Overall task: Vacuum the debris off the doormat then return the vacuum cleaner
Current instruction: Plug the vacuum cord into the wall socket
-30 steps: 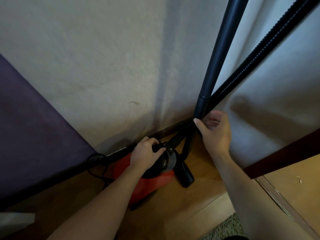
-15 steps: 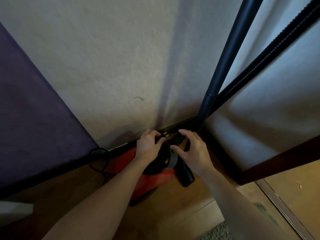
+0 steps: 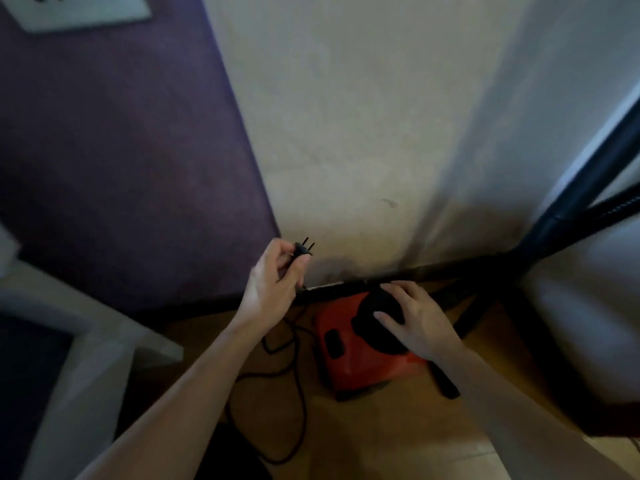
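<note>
My left hand point(image 3: 273, 282) pinched the plug point(image 3: 304, 249), its 2 prongs aimed up-right; the wall socket point(image 3: 79, 10) lay far up-left. My right hand point(image 3: 412, 317) rested flat on the vacuum cleaner point(image 3: 349, 355).

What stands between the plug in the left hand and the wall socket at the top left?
Nothing visible does. The left hand holds the plug with its prongs up, and only bare purple wall lies between it and the socket. The right hand rests on the vacuum cleaner.
</note>
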A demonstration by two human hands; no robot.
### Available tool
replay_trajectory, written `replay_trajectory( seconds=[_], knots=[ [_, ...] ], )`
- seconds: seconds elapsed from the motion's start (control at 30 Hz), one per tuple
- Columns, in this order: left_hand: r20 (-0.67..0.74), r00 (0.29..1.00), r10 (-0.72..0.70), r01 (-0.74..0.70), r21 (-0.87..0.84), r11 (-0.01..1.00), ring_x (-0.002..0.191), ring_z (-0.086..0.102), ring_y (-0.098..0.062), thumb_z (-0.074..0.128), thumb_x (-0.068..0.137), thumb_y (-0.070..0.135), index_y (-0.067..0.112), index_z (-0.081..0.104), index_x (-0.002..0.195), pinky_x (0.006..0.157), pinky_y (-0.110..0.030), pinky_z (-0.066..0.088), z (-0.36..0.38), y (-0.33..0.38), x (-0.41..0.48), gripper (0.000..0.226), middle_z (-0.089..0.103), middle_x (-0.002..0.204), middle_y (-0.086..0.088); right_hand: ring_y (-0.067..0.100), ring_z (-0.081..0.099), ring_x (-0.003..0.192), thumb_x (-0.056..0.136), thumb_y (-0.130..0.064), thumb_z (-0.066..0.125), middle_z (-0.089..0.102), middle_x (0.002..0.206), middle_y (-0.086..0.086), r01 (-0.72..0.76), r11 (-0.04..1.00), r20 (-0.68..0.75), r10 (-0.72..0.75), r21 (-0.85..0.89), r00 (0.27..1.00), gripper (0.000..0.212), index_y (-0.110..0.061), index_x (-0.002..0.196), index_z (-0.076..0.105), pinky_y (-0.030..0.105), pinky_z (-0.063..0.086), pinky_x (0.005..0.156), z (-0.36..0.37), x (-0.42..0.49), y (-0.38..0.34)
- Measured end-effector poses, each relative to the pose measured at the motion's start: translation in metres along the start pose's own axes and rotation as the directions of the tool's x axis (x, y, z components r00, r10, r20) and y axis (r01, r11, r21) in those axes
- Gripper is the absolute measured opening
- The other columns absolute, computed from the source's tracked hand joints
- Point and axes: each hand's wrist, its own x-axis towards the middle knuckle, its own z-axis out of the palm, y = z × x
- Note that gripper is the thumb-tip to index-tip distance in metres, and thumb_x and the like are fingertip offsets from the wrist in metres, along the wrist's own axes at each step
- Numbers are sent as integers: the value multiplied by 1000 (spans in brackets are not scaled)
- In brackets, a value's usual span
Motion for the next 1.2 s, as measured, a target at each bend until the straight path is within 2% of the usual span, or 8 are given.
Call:
replay_trajectory(
  seconds=[0.13, 0.23, 0.37, 0.47, 0.6, 0.73, 0.97, 1.2],
  knots=[
    [-114, 992, 55, -47, 70, 996, 51, 47, -3, 56, 99, 19, 24, 46, 87, 52, -18, 40, -37, 14, -4, 17, 58, 64, 11, 29, 54, 130, 98, -64, 47, 55, 143, 6, 114, 993, -129, -111, 20, 985, 66, -21, 147, 53, 46, 51, 103, -13, 28, -43],
    [-155, 983, 99, -77, 142, 987, 53, 48, -5, 58, 98, 24, 21, 47, 88, 52, -21, 41, -59, 30, -6, 15, 57, 65, 9, 31, 60, 122, 96, -57, 53, 61, 133, 12, 284, 957, -312, -251, 65, 916, 62, -10, 135, 63, 42, 53, 99, -37, 55, -94],
    [-261, 943, 205, -132, 273, 953, 53, 50, -4, 61, 96, 29, 28, 47, 87, 54, -23, 41, -96, 66, -3, 17, 57, 65, 13, 29, 57, 127, 93, -45, 59, 62, 132, 15, 510, 860, -519, -437, -3, 735, 55, -6, 131, 66, 38, 46, 108, -94, 83, -169],
    [-334, 898, 286, -177, 320, 931, 51, 50, -8, 60, 97, 29, 27, 48, 88, 48, -30, 43, -129, 101, 3, 15, 60, 66, 6, 30, 53, 134, 95, -38, 61, 60, 138, 14, 613, 783, -606, -539, -105, 585, 51, -6, 135, 64, 40, 44, 112, -142, 99, -218],
    [-411, 838, 357, -217, 349, 911, 48, 46, -4, 59, 97, 27, 19, 51, 90, 47, -18, 37, -167, 141, 15, 13, 57, 64, 5, 33, 53, 135, 94, -31, 66, 58, 142, 16, 661, 701, -655, -636, -268, 409, 48, -5, 134, 65, 48, 46, 111, -201, 121, -270],
    [-437, 811, 389, -198, 421, 885, 54, 52, -7, 58, 98, 26, 17, 53, 95, 48, -18, 40, -193, 167, 24, 10, 60, 67, 7, 33, 46, 144, 93, -35, 63, 54, 149, 15, 643, 642, -614, -721, -418, 321, 53, -8, 138, 63, 52, 42, 114, -242, 138, -302],
    [-465, 777, 424, -189, 471, 862, 58, 59, -12, 57, 99, 27, 24, 57, 100, 51, -33, 50, -222, 179, 35, 4, 65, 73, 8, 30, 36, 151, 90, -44, 62, 45, 159, 8, 552, 602, -551, -786, -577, 281, 64, -19, 149, 54, 61, 29, 119, -264, 159, -322],
    [-535, 765, 358, -46, 510, 859, 64, 65, -6, 56, 96, 44, 34, 62, 107, 59, -40, 58, -229, 174, 49, 15, 68, 81, 16, 26, 26, 156, 91, -56, 57, 28, 169, 5, 413, 626, -521, -780, -662, 346, 80, -24, 161, 33, 57, 7, 126, -255, 181, -322]
  ],
)
